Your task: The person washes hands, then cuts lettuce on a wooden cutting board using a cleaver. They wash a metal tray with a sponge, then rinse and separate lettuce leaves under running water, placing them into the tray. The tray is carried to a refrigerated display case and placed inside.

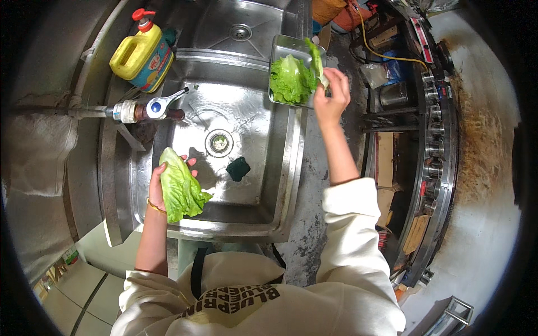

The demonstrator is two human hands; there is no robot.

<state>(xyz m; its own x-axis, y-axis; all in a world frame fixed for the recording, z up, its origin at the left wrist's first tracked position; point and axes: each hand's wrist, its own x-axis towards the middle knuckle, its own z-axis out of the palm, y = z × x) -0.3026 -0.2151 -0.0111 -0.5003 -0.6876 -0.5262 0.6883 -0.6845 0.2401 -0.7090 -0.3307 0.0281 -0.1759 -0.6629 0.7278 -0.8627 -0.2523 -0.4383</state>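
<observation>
My left hand holds a green lettuce leaf over the left front part of a stainless steel sink. With my right hand I grip another lettuce leaf by its pale end, at the right side of a rectangular metal tray. More lettuce leaves lie in that tray, which rests on the sink's far right corner. A faucet with a blue-dotted lever reaches over the basin from the left. Near the drain lies a dark green scouring pad.
A yellow pump jug with a red top stands at the back left of the sink. Behind is a second basin. Along the right runs a metal stove front with knobs, beside a yellow hose.
</observation>
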